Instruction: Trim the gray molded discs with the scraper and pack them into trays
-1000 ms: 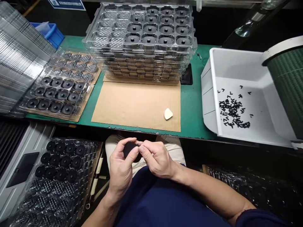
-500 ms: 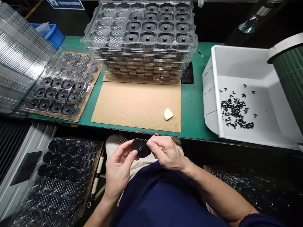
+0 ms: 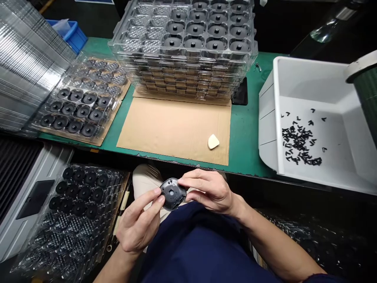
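A round black plastic disc part (image 3: 172, 195) is held above my lap, its underside with a square centre and small posts facing me. My left hand (image 3: 143, 220) pinches its left edge between thumb and fingers. On the opposite side, my right hand (image 3: 207, 191) has its fingers closed on the upper right rim. Just beyond my hands, a cardboard sheet (image 3: 171, 125) lies on the green bench, with a small cream-coloured wedge-shaped block (image 3: 213, 141) near its right end.
Stacked clear trays (image 3: 188, 59) with black discs stand at the back. Another disc tray (image 3: 78, 110) lies left; more trays (image 3: 79, 200) are below the bench. A white bin (image 3: 330, 165) at right holds small black clips (image 3: 299, 139). A black phone-like slab (image 3: 240, 92) lies beside the stack.
The disc has been turned over, from its face with a central stub to its underside. Both hands have shifted their grip on its rim. The camera view has moved slightly.
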Demonstrator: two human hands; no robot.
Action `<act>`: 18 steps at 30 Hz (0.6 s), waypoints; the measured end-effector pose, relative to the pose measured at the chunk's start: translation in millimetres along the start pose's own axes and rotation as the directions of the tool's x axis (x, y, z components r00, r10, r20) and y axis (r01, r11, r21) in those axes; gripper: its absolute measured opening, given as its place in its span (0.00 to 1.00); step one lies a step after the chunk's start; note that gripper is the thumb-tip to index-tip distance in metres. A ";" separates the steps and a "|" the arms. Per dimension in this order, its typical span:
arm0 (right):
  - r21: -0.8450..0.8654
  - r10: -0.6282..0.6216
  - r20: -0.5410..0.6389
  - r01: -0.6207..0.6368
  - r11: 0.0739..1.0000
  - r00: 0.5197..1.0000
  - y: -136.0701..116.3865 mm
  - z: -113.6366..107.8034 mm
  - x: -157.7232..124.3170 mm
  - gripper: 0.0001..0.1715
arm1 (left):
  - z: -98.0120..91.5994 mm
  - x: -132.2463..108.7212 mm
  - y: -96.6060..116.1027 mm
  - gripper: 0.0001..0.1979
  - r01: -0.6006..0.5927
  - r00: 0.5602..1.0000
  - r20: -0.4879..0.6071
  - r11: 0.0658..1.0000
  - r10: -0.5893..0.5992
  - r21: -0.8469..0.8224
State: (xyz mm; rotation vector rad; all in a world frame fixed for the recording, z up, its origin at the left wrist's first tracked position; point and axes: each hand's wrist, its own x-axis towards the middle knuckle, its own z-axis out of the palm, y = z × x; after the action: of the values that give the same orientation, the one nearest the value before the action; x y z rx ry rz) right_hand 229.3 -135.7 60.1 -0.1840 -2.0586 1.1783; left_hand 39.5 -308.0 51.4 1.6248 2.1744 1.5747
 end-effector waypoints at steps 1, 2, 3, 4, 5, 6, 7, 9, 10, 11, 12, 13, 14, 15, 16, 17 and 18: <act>-0.011 0.000 -0.007 0.000 1.000 1.000 0.2 0.5 0.5 0.19 | 2.3 3.5 4.0 0.22 -0.040 0.999 -0.007 0.999 0.040 0.016; -0.017 -0.002 -0.015 0.002 1.000 1.000 0.6 0.9 0.8 0.20 | 5.5 7.4 9.2 0.24 -0.075 0.997 -0.015 0.997 0.075 0.024; -0.018 0.000 -0.023 0.000 1.000 1.000 1.1 1.2 0.8 0.20 | 9.3 11.3 15.5 0.26 -0.092 0.995 -0.025 0.995 0.093 0.022; -0.014 0.004 -0.032 -0.004 1.000 0.999 1.7 1.6 0.6 0.20 | 13.7 15.0 22.2 0.27 -0.091 0.995 -0.037 0.996 0.092 0.009; -0.005 0.012 -0.044 -0.012 1.000 0.999 2.5 2.1 0.0 0.20 | 18.1 18.0 28.9 0.28 -0.072 0.996 -0.047 0.997 0.072 -0.010; 0.011 0.024 -0.055 -0.023 1.000 0.998 3.5 2.8 -1.1 0.20 | 22.5 20.1 35.1 0.27 -0.047 0.998 -0.053 0.998 0.045 -0.032; 0.033 0.039 -0.068 -0.037 0.999 0.997 4.8 3.7 -2.5 0.20 | 26.5 21.2 40.3 0.27 -0.018 0.998 -0.057 0.999 0.015 -0.046; 0.097 0.072 -0.101 -0.062 0.993 0.992 8.4 6.1 -6.6 0.20 | 32.8 20.8 47.2 0.26 0.008 0.998 -0.059 0.999 -0.010 -0.040; 0.135 0.086 -0.122 -0.069 0.988 0.989 10.7 7.5 -9.1 0.20 | 35.0 19.9 48.8 0.27 0.000 0.998 -0.060 1.000 -0.002 -0.023; 0.173 0.100 -0.142 -0.075 0.982 0.985 13.3 8.8 -11.8 0.20 | 36.6 19.0 49.3 0.27 -0.013 0.998 -0.060 1.000 0.013 -0.003; 0.208 0.112 -0.160 -0.078 0.975 0.981 16.0 10.0 -14.7 0.21 | 38.0 18.6 49.2 0.27 -0.022 0.998 -0.051 1.000 0.023 0.012; 0.236 0.124 -0.179 -0.080 0.968 0.976 18.6 11.0 -17.8 0.22 | 39.4 18.8 48.9 0.27 -0.027 0.999 -0.025 1.000 0.027 0.014; 0.253 0.140 -0.200 -0.087 0.964 0.970 20.9 11.5 -20.9 0.21 | 41.1 19.7 48.6 0.27 -0.021 0.999 0.024 1.000 0.021 -0.003; 0.257 0.165 -0.230 -0.103 0.961 0.959 22.6 11.5 -24.3 0.20 | 43.6 21.3 48.7 0.25 0.000 0.996 0.091 0.999 0.003 -0.035; 0.250 0.200 -0.267 -0.133 0.959 0.943 23.6 10.8 -28.0 0.20 | 47.2 23.2 49.4 0.23 0.037 0.984 0.174 0.997 -0.025 -0.070; 0.233 0.248 -0.305 -0.181 0.956 0.919 24.0 9.3 -32.1 0.21 | 51.9 25.0 50.7 0.20 0.083 0.964 0.261 0.992 -0.056 -0.095; 0.212 0.305 -0.342 -0.243 0.947 0.889 23.8 7.0 -36.8 0.23 | 58.0 26.6 52.4 0.17 0.126 0.937 0.339 0.986 -0.083 -0.106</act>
State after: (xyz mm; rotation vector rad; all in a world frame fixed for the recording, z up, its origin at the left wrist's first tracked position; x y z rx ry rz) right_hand 245.5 -143.9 19.6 -0.5915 -1.6296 1.3581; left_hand 95.0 -250.7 73.0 1.5733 1.9123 1.2702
